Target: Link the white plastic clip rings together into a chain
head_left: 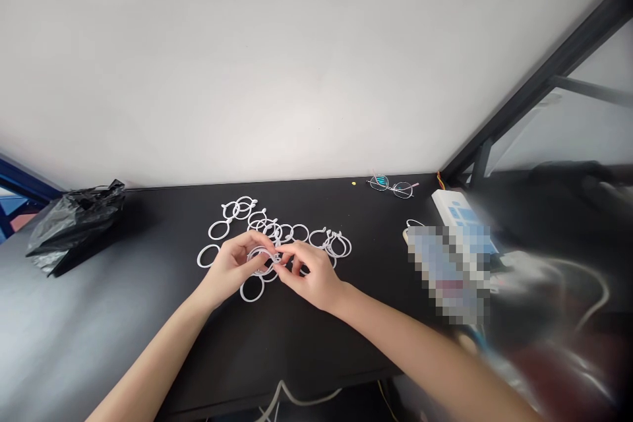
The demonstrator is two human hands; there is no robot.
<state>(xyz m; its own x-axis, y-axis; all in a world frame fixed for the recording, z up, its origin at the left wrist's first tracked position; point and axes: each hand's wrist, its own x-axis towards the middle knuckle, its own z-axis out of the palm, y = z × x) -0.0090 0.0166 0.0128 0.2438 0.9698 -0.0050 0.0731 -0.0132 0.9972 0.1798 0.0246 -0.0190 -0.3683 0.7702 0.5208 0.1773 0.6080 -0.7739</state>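
Several white plastic rings (267, 227) lie scattered in the middle of a black table (148, 290). My left hand (236, 265) and my right hand (309, 277) meet over the pile, fingers curled in a pinch. Together they hold one white ring (260, 258) between them, the left hand on its left side, the right hand pinching its right edge. More rings lie just behind and to the right of my fingers, and one ring (252, 289) lies right below my left hand.
A crumpled black plastic bag (74, 221) sits at the table's left end. Spectacles (393, 186) lie at the back right near a white power strip (457, 211). A blurred-out object (450, 270) is at right. A black metal frame (539, 82) rises at right; cables hang below the front edge.
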